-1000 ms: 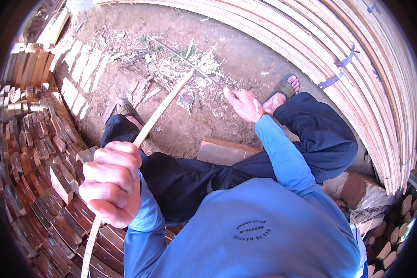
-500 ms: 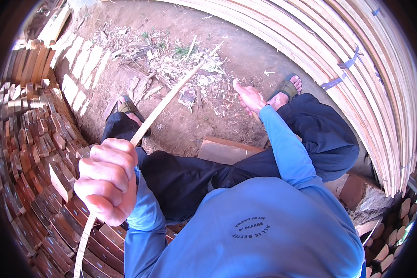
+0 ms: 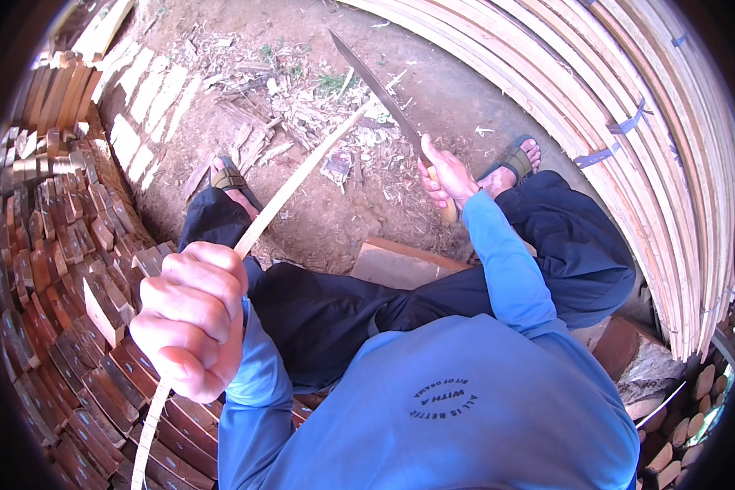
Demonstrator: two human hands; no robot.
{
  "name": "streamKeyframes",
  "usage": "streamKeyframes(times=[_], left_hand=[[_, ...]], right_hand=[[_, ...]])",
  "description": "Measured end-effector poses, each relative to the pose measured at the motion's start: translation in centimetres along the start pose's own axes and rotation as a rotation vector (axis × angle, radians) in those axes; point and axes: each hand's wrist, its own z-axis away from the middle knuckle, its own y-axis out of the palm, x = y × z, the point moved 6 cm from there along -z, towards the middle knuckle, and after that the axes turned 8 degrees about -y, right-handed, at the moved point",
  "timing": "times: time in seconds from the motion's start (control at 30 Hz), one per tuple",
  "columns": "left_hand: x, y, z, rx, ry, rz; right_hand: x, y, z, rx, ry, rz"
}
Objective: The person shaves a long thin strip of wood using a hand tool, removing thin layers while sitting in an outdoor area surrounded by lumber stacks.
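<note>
My left hand (image 3: 192, 318) is closed in a fist around a long, pale strip of wood (image 3: 302, 177). The strip slants away from me to the upper right, and its tail hangs below the fist. In my right hand (image 3: 449, 175) is a machete (image 3: 380, 94) with a long dark blade and a light wooden handle. Its blade points up and to the left, passing close to the strip's far end; I cannot tell whether they touch.
Stacked wooden pieces (image 3: 73, 327) fill the left side. Long pale boards (image 3: 629, 155) curve along the right, with blue ties on them. Wood shavings (image 3: 294, 106) litter the dirt beyond my sandalled feet. A wooden block (image 3: 400, 265) lies between my legs.
The machete has turned in my right hand, so its blade now shows broadside and reaches farther up. My left hand keeps its grip on the strip, almost unmoved.
</note>
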Motion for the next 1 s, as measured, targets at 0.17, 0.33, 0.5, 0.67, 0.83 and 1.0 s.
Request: streamKeyframes(times=[0.17, 0.33, 0.5, 0.67, 0.83, 1.0], left_hand=[[0.0, 0.6, 0.0, 0.025, 0.002, -0.016], [0.1, 1.6, 0.0, 0.052, 0.01, 0.015], [-0.2, 0.5, 0.3, 0.004, 0.031, -0.014], [-0.1, 0.5, 0.0, 0.025, -0.001, -0.023], [-0.3, -0.2, 0.1, -0.008, 0.014, 0.037], [-0.2, -0.5, 0.3, -0.03, 0.015, 0.048]], right_hand=[[3.9, -1.0, 0.5, -0.035, -0.119, 0.595], [3.3, -4.3, -2.3, -0.216, 0.08, 1.068], [3.9, -3.4, -1.5, -0.027, -0.101, 0.793], [3.5, -3.3, -2.1, -0.141, -0.33, 1.045], [3.3, -5.1, -2.7, -0.306, -0.159, 1.1], [4.2, -4.3, -0.5, -0.3, -0.137, 0.838]])
